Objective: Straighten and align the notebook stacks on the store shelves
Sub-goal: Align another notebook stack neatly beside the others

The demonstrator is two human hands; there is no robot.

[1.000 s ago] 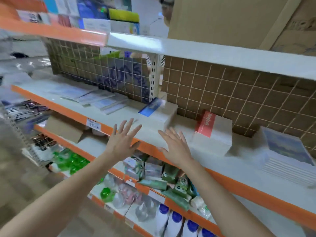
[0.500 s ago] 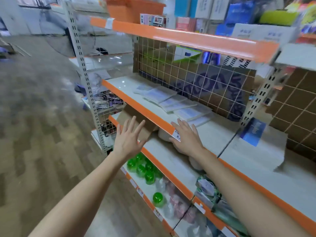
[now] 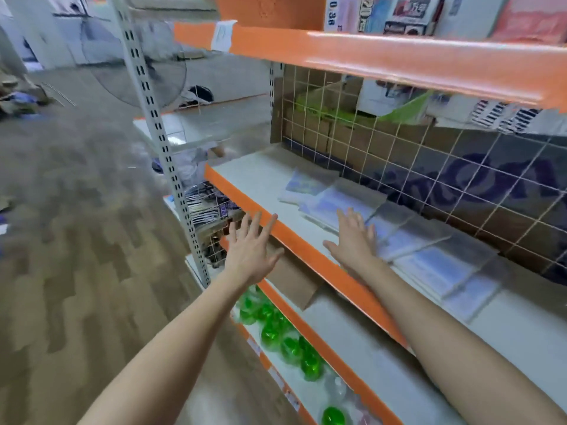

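Several thin notebooks in clear wrap lie askew in a loose overlapping row on the white middle shelf, running back left to front right; another pile lies further right. My right hand is over the shelf with straight fingers, its fingertips at the near edge of the notebooks. My left hand hovers flat and spread in front of the shelf's orange front lip, holding nothing.
A wire grid backs the shelf, with boxes behind it. The orange upper shelf overhangs close above. A cardboard flap and green bottles sit on the lower shelves. A perforated upright post stands at left, a fan beyond it.
The view has swung left and closer along the shelving. My right hand moved from the orange lip up onto the shelf to the notebooks; my left hand rose beside the lip.
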